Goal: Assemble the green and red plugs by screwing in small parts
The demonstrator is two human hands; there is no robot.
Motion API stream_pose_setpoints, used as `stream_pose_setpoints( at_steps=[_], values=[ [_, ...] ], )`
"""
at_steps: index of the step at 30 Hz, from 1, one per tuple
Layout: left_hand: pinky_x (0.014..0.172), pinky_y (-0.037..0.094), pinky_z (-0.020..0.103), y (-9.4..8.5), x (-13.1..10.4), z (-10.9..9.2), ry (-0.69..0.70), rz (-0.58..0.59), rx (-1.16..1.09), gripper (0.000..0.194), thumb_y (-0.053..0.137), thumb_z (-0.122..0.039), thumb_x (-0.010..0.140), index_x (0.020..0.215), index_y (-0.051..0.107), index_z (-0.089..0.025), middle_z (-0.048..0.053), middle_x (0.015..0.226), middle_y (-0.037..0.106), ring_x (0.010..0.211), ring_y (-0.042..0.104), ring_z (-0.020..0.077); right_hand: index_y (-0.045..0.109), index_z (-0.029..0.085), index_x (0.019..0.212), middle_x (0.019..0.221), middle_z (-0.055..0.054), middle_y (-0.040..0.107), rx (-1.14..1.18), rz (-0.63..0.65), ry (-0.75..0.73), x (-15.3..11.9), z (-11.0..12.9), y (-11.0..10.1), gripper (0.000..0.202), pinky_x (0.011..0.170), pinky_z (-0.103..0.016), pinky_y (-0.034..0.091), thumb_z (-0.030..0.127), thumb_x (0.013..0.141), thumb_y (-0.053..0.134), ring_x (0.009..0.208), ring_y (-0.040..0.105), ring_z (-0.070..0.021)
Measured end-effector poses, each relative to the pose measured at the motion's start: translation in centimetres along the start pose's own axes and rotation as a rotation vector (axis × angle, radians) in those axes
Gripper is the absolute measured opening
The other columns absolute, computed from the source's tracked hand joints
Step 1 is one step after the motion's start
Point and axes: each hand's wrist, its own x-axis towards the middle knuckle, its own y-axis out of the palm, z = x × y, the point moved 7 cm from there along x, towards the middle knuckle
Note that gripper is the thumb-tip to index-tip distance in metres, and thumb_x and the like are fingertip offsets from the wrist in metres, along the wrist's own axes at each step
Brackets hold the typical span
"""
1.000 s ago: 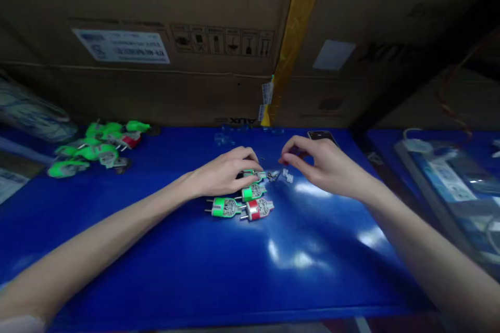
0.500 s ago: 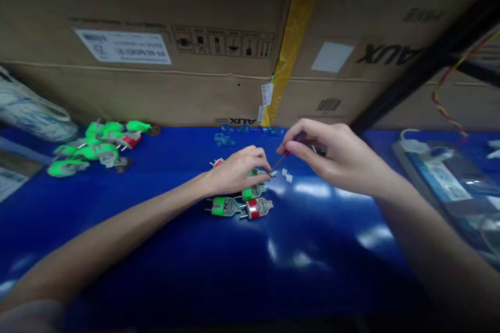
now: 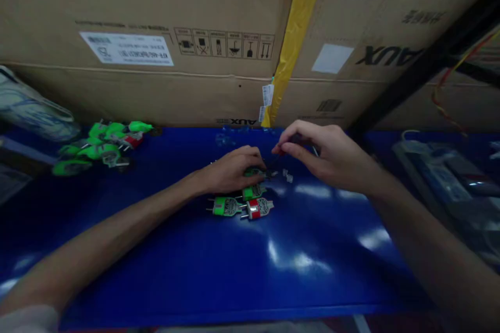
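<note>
The left hand (image 3: pixel 236 169) is bent low over the blue table (image 3: pixel 234 270), its thumb and fingers closed around a green plug (image 3: pixel 253 172), which is partly covered by them. The right hand (image 3: pixel 322 156) pinches a small screwdriver (image 3: pixel 280 152) between thumb and fingertips, the thin shaft slanting down toward the narrow end of that plug (whether the tip touches is too small to tell). Just to the right of the plug, below the right hand's fingertips, lie some small white pieces (image 3: pixel 288 176). Toward the person, near the left thumb, is a second green plug (image 3: pixel 252 192), with a third green plug (image 3: pixel 223 206) and a red plug (image 3: pixel 258 208) side by side below it, their insides facing up and pins pointing left. Farther left, well apart from the hands, sits a heap of mostly green plugs (image 3: pixel 97 151) (one of them shows red), beside a blue-and-white bundle (image 3: pixel 35 109). Some clear bluish bits (image 3: pixel 224 139) lie along the back, before large cardboard boxes (image 3: pixel 219 91) and a strip of yellow tape (image 3: pixel 299 23).
</note>
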Motion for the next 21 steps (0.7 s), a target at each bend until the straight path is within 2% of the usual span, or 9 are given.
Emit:
stream_pose_setpoints(
  at_steps=[3, 8, 13, 21],
  values=[
    [0.095, 0.045, 0.032, -0.4, -0.5, 0.6, -0.034, -0.014, 0.015, 0.018, 0.059, -0.027, 0.093, 0.104, 0.067, -0.017, 0.006, 0.111, 0.06, 0.106, 0.057, 0.0203, 0.063, 0.019, 0.093, 0.088, -0.004, 0.074, 0.009, -0.001, 0.014, 0.1, -0.5, 0.2, 0.012, 0.069, -0.025, 0.047, 0.025, 0.093, 0.053, 0.08, 0.068, -0.0162],
    [0.092, 0.047, 0.031, 0.1, -1.0, 1.4, -0.055, 0.042, 0.041, 0.02, 0.059, -0.026, 0.092, 0.106, 0.069, -0.016, 0.007, 0.108, 0.063, 0.101, 0.061, 0.0194, 0.064, 0.018, 0.093, 0.089, -0.005, 0.074, 0.045, 0.024, 0.017, 0.3, -1.2, 1.0, 0.015, 0.071, -0.027, 0.048, 0.027, 0.094, 0.052, 0.081, 0.068, -0.0169],
    [0.092, 0.047, 0.029, 0.6, -0.9, 1.3, -0.044, 0.09, 0.031, 0.019, 0.057, -0.02, 0.093, 0.104, 0.072, -0.016, 0.007, 0.105, 0.068, 0.099, 0.064, 0.0186, 0.063, 0.018, 0.093, 0.089, -0.004, 0.074, 0.059, 0.04, 0.035, 0.6, -1.5, 1.8, 0.014, 0.071, -0.026, 0.047, 0.025, 0.094, 0.051, 0.08, 0.068, -0.0157],
    [0.091, 0.048, 0.028, 0.6, -0.8, 1.1, -0.04, 0.084, 0.003, 0.019, 0.058, -0.016, 0.092, 0.102, 0.073, -0.016, 0.007, 0.104, 0.07, 0.098, 0.065, 0.0185, 0.063, 0.018, 0.092, 0.086, -0.003, 0.073, 0.05, 0.06, 0.028, 0.5, -1.8, 2.5, 0.013, 0.069, -0.025, 0.046, 0.024, 0.094, 0.051, 0.076, 0.067, -0.0143]
  ],
)
